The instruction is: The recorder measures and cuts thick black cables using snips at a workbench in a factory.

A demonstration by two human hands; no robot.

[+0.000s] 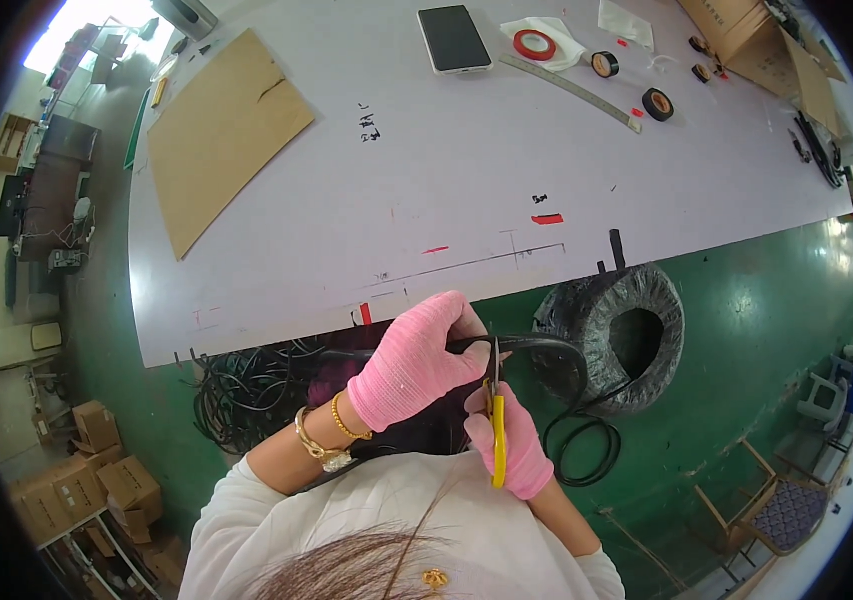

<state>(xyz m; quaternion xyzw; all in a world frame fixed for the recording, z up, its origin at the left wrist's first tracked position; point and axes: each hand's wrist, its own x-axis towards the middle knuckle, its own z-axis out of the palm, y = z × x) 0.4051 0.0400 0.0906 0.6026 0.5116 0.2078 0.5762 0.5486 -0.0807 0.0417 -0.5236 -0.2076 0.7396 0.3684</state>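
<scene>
Both my hands wear pink knit gloves. Closed around a black cable (pixel 542 343), my left hand (pixel 417 355) holds it just beyond the table's near edge. My right hand (pixel 522 445) grips yellow-handled scissors (pixel 499 430), their blades pointing away from me and reaching the cable close beside my left fingers. Whether the blades have cut into it cannot be made out. Rightward, the cable bends down toward loose black loops (pixel 592 455) by a coil wrapped in black plastic (pixel 662 285). To the left, a tangle of black cables (pixel 237 395) hangs below the table edge.
On the white table (pixel 347 200) lie a brown cardboard sheet (pixel 222 140), a phone (pixel 455 40), a steel ruler (pixel 577 92), red tape (pixel 535 44) and black tape rolls (pixel 658 104). An open carton (pixel 747 40) stands far right. A chair (pixel 782 510) is on the green floor at right.
</scene>
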